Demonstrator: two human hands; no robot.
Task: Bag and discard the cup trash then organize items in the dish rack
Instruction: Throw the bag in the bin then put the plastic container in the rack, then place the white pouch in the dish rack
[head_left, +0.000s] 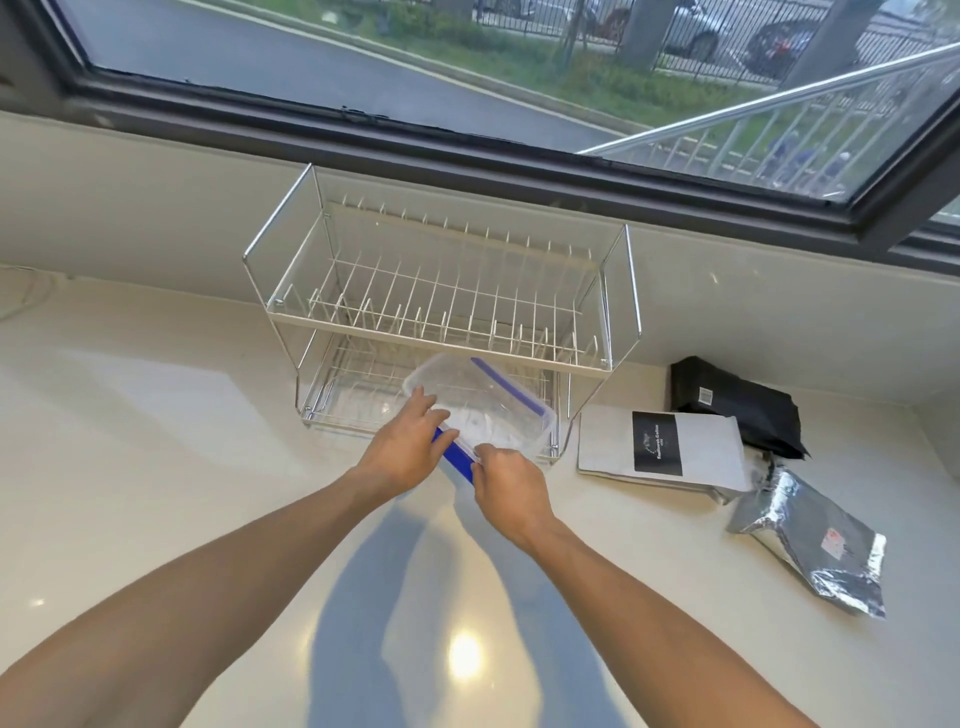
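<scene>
I see my left hand (410, 447) and right hand (506, 480) both gripping the clear container (483, 410) by its blue-clipped near edge, at the lower tier of the wire dish rack (441, 291). Right of it lies a white pouch (670, 447); its black label's writing is too small to read.

Dish rack (441, 291) sits on the counter (156, 415) against the back wall, a container (488, 405) at its lower tier's front; three pouches (670, 447) lie to its right.
</scene>
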